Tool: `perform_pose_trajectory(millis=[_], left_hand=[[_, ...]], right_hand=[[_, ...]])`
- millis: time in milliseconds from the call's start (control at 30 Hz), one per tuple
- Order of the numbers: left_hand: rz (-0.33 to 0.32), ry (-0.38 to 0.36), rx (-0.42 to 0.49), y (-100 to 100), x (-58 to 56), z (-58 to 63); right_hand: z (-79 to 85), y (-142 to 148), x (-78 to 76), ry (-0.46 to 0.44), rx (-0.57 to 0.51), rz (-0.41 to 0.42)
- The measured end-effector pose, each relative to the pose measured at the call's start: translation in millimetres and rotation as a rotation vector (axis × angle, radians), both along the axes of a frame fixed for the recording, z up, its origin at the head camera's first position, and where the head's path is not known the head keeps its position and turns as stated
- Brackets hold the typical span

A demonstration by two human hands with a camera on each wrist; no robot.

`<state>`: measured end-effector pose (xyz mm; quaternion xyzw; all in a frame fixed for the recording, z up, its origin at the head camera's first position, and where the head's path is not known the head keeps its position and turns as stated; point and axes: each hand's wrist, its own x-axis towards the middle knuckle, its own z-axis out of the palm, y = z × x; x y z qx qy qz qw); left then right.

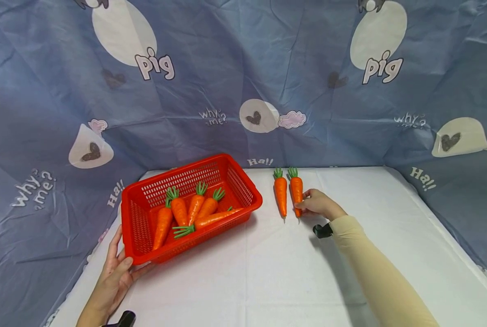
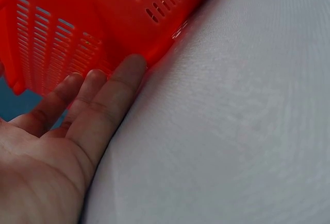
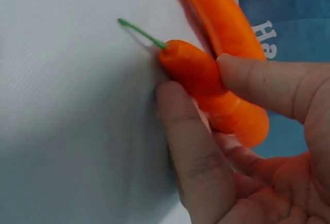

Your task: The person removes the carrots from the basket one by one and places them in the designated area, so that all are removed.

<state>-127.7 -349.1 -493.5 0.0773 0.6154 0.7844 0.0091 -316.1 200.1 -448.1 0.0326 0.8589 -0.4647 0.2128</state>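
Note:
Several orange carrots with green tops lie in a red plastic basket with slotted walls. At the basket's near left corner is my left hand. Its thumb touches the rim, and its fairly straight fingers lie against the outside of the basket. Over on the right, my right hand pinches the lower end of a carrot between thumb and fingers. That carrot still lies on the cloth. A second loose carrot lies beside it, to the left, tops pointing away.
White cloth covers the table. Behind it and along both sides hangs a blue printed fabric. Dark small devices are at both wrists. The basket stands angled on the table's left part.

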Motion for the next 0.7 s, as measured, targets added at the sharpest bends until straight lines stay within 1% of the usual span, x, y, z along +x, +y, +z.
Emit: perform_pose_trajectory(millis=[167, 300, 400, 600, 700], left_hand=[[0.002, 0.001, -0.005, -0.9, 0.6, 0.3], [0.016, -0.017, -0.018, -0.4, 1.0, 0.4], [0.022, -0.025, -0.026, 0.0, 0.7, 0.3], [0.010, -0.003, -0.019, -1.7, 0.1, 0.4], [0.006, 0.001, -0.018, -1.8, 0.1, 0.1]], right_hand=[[0.7, -0.4, -0.4, 0.004, 0.051, 0.018], [1.8, -0.3, -0.2, 0.008, 0.058, 0.044], [1.5, 1.1, -1.1, 0.003, 0.038, 0.054], [0.0, 4.7, -4.4, -0.027, -0.008, 0.060], [-1.2, 5.8, -5.2, -0.036, -0.012, 0.062]])
